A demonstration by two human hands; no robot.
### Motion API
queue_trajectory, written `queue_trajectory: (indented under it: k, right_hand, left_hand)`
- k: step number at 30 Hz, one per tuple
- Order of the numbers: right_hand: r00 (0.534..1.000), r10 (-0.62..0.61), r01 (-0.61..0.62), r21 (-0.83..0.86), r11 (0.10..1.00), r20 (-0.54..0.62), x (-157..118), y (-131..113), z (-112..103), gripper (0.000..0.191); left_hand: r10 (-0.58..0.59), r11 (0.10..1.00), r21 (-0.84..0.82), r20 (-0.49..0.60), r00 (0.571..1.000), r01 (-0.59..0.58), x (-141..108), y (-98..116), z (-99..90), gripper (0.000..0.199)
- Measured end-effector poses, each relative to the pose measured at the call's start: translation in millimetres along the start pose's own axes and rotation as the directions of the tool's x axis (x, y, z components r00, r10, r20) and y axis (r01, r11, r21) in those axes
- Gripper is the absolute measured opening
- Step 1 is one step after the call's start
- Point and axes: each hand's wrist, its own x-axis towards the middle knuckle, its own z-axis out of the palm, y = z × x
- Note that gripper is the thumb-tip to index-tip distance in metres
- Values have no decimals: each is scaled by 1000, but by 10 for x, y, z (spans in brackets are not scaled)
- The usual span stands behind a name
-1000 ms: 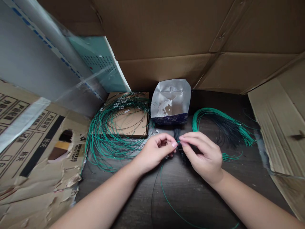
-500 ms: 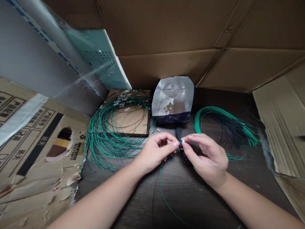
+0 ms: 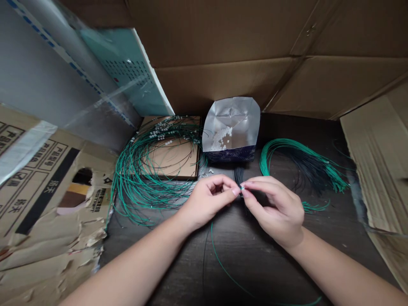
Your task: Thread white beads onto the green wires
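My left hand (image 3: 207, 199) is closed in a pinch on a thin green wire (image 3: 219, 264), whose slack curves down over the dark tabletop. A dark strand (image 3: 204, 259) hangs beside it. My right hand (image 3: 279, 210) pinches a tiny white plastic connector (image 3: 242, 187) between thumb and forefinger. The fingertips of both hands almost meet at the connector, where the wire's end reaches it; how far it sits inside is hidden. Just behind the hands lies a bundle of black wires (image 3: 238, 174), partly covered by my fingers.
An open silver bag (image 3: 244, 123) of small white connectors stands behind my hands. To the left, many green and black wires (image 3: 127, 187) with white ends drape over a flat cardboard box (image 3: 183, 165). A green and black wire bundle (image 3: 267, 153) lies right. Cardboard walls (image 3: 223, 85) surround the tabletop.
My fingertips have come closer together, so less green wire shows between them. The hanging wire has shifted slightly left. The whole view has moved a little.
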Motion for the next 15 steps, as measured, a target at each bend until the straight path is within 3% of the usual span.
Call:
queue_trajectory:
  k: [15]
  right_hand:
    - [1000, 6, -6, 17, 1000, 17, 21, 5, 5, 26]
  left_hand:
    - [7, 1000, 22, -36, 999, -7, -10, -27, -24, 36]
